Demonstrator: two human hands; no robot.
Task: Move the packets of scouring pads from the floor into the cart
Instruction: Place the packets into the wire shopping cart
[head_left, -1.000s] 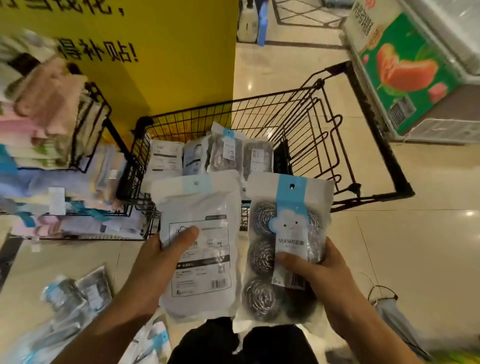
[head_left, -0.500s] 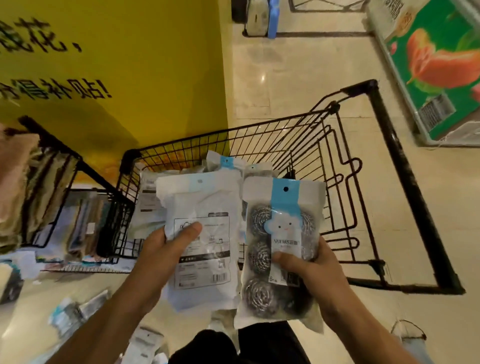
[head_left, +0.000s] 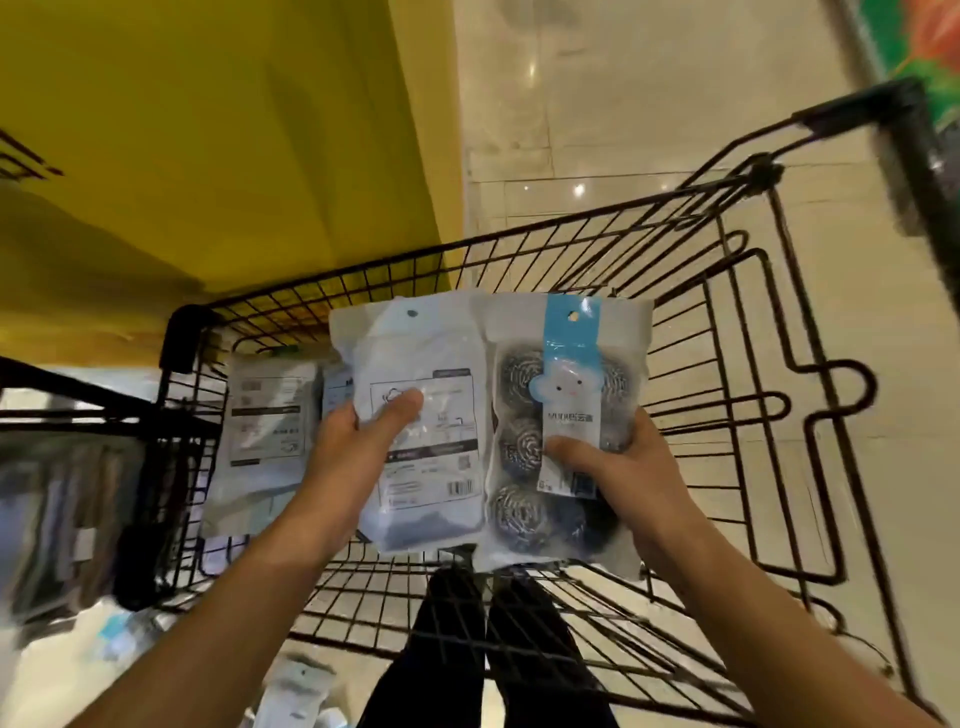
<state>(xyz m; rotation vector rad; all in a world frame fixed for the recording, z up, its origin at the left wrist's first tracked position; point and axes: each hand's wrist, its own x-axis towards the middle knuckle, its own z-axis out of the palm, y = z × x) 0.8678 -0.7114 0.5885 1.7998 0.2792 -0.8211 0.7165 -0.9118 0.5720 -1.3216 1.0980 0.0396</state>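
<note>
My left hand (head_left: 353, 452) grips a white packet (head_left: 426, 374) turned back side up, thumb across its printed label. My right hand (head_left: 618, 467) grips a clear packet of steel scouring pads (head_left: 524, 452) with a blue header and a cloud face. Both packets are held side by side above the inside of the black wire cart (head_left: 597, 234). Another packet (head_left: 270, 431) leans inside the cart at its left wall, with more partly hidden behind the held ones.
A yellow wall (head_left: 218, 135) stands behind the cart's far left. A black wire rack (head_left: 78, 415) with goods sits left of the cart. Loose packets (head_left: 301, 691) lie on the tiled floor at lower left. The cart handle (head_left: 914, 150) is at upper right.
Both hands have carried their packets forward, from in front of the cart to over its basket. The view has tilted down and closer to the cart.
</note>
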